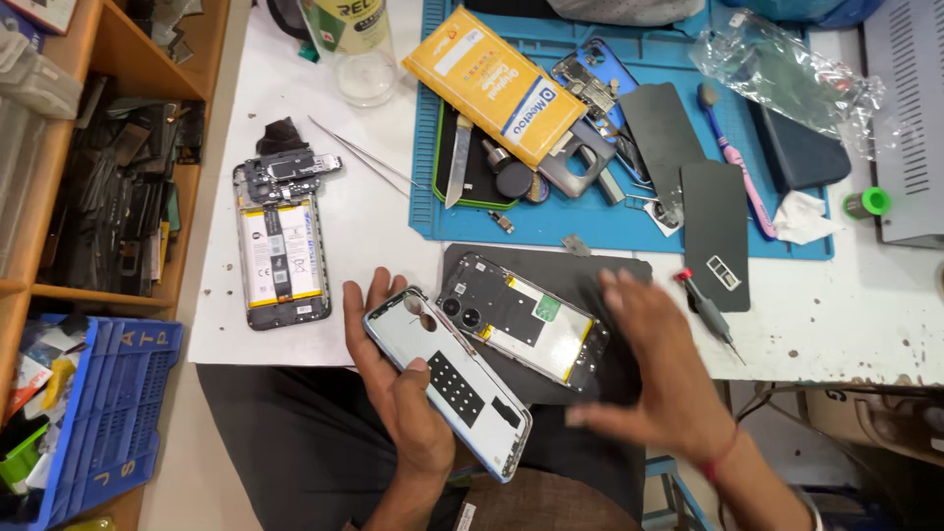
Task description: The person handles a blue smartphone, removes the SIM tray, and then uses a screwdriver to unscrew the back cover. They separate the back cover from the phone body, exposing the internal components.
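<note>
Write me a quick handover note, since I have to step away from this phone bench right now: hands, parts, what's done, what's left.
Left hand: holds the pale blue back cover, inner side up.
Right hand: open and blurred, holding nothing, beside the opened phone.
Opened phone lies on the dark grey mat, back off, internals showing.
Small screwdriver lies right of the mat; a second opened phone with its battery showing lies on the left; tweezers lie above it.
Done: back cover is off.
Left: I cannot tell from this view.
</note>
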